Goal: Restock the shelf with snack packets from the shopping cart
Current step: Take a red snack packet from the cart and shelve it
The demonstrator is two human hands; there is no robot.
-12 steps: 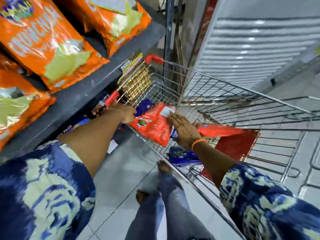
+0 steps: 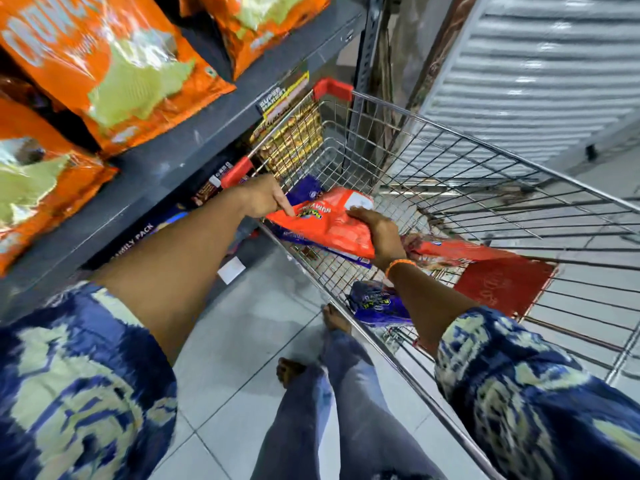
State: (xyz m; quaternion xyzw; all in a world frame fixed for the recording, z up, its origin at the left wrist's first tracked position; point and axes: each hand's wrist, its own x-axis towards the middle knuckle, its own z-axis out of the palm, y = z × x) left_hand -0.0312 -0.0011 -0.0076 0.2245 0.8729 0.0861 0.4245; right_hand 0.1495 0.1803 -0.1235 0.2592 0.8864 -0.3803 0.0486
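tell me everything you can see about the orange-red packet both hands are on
The orange-red snack packet is a glossy, crinkled plastic pouch with a round printed logo and a white patch near its far end. It lies tilted over the shopping cart rim, above purple packets. The left hand pinches its near-left edge; the right hand grips its right side.

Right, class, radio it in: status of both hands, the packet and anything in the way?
Left hand and right hand both on orange packet. Packet at cart rim, not shelved. Blue packets underneath; path to shelf open.

Glossy plastic packet (image 2: 322, 225); shiny wire cart (image 2: 485, 161).
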